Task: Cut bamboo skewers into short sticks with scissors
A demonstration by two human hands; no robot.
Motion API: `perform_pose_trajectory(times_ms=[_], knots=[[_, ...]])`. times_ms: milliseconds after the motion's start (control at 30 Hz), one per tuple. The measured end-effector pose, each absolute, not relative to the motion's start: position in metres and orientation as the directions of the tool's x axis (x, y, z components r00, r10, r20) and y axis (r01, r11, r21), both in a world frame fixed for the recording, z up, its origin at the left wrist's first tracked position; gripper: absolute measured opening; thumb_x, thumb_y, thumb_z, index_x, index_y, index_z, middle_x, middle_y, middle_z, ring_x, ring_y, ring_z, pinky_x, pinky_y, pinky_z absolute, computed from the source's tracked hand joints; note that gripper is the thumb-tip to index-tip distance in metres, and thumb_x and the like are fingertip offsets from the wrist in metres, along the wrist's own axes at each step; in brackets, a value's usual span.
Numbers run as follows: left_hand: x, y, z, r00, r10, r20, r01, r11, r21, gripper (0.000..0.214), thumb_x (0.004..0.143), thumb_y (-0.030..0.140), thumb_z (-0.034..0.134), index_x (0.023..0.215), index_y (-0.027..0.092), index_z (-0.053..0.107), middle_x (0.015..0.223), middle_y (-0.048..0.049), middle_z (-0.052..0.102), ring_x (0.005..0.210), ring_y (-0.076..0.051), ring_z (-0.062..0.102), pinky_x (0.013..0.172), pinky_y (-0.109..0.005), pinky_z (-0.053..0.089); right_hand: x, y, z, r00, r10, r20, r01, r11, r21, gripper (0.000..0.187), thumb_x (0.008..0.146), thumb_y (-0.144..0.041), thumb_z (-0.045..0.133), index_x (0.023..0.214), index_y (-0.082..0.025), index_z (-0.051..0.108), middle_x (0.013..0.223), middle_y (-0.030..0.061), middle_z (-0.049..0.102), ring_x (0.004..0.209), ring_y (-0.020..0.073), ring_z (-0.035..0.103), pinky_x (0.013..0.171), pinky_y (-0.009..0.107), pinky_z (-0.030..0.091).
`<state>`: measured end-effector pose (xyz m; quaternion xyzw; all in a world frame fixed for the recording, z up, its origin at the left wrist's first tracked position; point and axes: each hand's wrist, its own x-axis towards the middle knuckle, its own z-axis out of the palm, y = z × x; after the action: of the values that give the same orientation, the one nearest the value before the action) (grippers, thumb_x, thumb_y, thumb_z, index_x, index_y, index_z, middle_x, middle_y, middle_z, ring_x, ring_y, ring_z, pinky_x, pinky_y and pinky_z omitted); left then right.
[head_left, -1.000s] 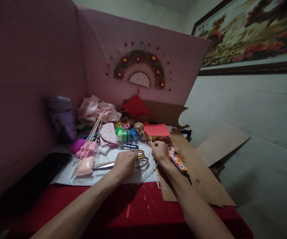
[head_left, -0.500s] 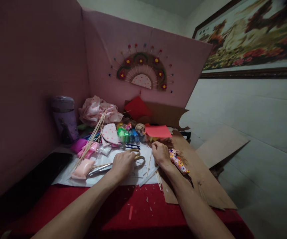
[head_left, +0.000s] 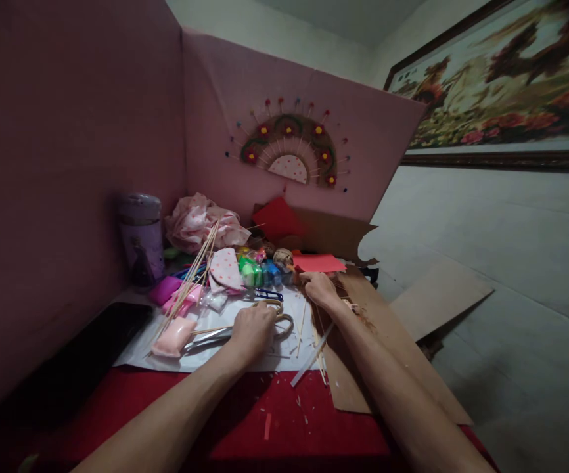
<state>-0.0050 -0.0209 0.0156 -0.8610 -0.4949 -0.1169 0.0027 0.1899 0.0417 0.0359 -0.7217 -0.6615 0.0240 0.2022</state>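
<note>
Tiled wall [head_left: 535,223], framed painting [head_left: 501,92], dim light

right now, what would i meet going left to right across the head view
Purple tumbler → peach packet → left hand, over the scissors → right hand → framed picture.

Wall [head_left: 511,217]: hung with a framed painting [head_left: 501,85]
Tumbler [head_left: 142,253]: purple, standing upright
Dark object [head_left: 112,338]: lying flat near tumbler

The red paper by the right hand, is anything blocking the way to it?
Nothing visible stands between the right hand and the red paper; the hand is close to its near edge, but touching is unclear.
</note>
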Motion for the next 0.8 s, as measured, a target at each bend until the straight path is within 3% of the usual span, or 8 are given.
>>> perform_pose_trajectory(times_ms=[233,400,500,667,800], knots=[[-0.006,-0.021,0.014,0.477,0.855,0.202,0.851,-0.507,0.137,0.026,0.08,0.019,0.042,0.094,0.018,0.064,0.093,-0.0107,0.065,0.079,-0.021,0.063,0.065,-0.029,0.044,0.201,0.055,0.047,0.042,0.958,0.282,0.894,0.09,-0.44,0.046,0.069,-0.005,0.043,0.103,-0.022,0.069,0.095,0.0006,0.071,0.087,0.0169,0.063,0.076,0.023,0.044],[-0.006,-0.022,0.017,0.49,0.844,0.218,0.845,-0.522,0.118,0.028,0.081,0.017,0.041,0.095,0.018,0.065,0.093,-0.0114,0.065,0.079,-0.023,0.063,0.064,-0.031,0.044,0.204,0.06,0.053,0.001,0.953,0.303,0.884,0.141,-0.446,0.052,0.065,-0.002,0.041,0.107,-0.021,0.067,0.104,0.0012,0.069,0.091,0.0158,0.062,0.079,0.022,0.043],[-0.006,-0.022,0.019,0.486,0.846,0.22,0.848,-0.517,0.114,0.027,0.081,0.018,0.04,0.094,0.017,0.065,0.092,-0.0117,0.065,0.079,-0.023,0.064,0.063,-0.031,0.044,0.205,0.061,0.053,0.028,0.953,0.302,0.903,0.106,-0.418,0.046,0.064,-0.002,0.043,0.095,-0.02,0.071,0.095,0.0028,0.071,0.086,0.0164,0.062,0.076,0.022,0.042],[-0.006,-0.022,0.019,0.486,0.849,0.208,0.85,-0.515,0.114,0.027,0.081,0.017,0.04,0.093,0.017,0.065,0.092,-0.0111,0.065,0.079,-0.023,0.064,0.063,-0.03,0.044,0.205,0.062,0.045,0.031,0.977,0.211,0.928,0.05,-0.369,0.025,0.061,-0.007,0.049,0.062,-0.018,0.071,0.063,0.0039,0.069,0.063,0.0163,0.061,0.06,0.022,0.039],[-0.005,-0.021,0.015,0.472,0.853,0.223,0.856,-0.504,0.117,0.027,0.081,0.017,0.04,0.092,0.018,0.065,0.093,-0.0103,0.065,0.077,-0.022,0.064,0.063,-0.03,0.044,0.203,0.062,0.045,0.008,0.978,0.208,0.931,0.069,-0.358,0.027,0.062,-0.007,0.049,0.063,-0.022,0.072,0.066,-0.0002,0.069,0.065,0.0138,0.06,0.059,0.019,0.037]])
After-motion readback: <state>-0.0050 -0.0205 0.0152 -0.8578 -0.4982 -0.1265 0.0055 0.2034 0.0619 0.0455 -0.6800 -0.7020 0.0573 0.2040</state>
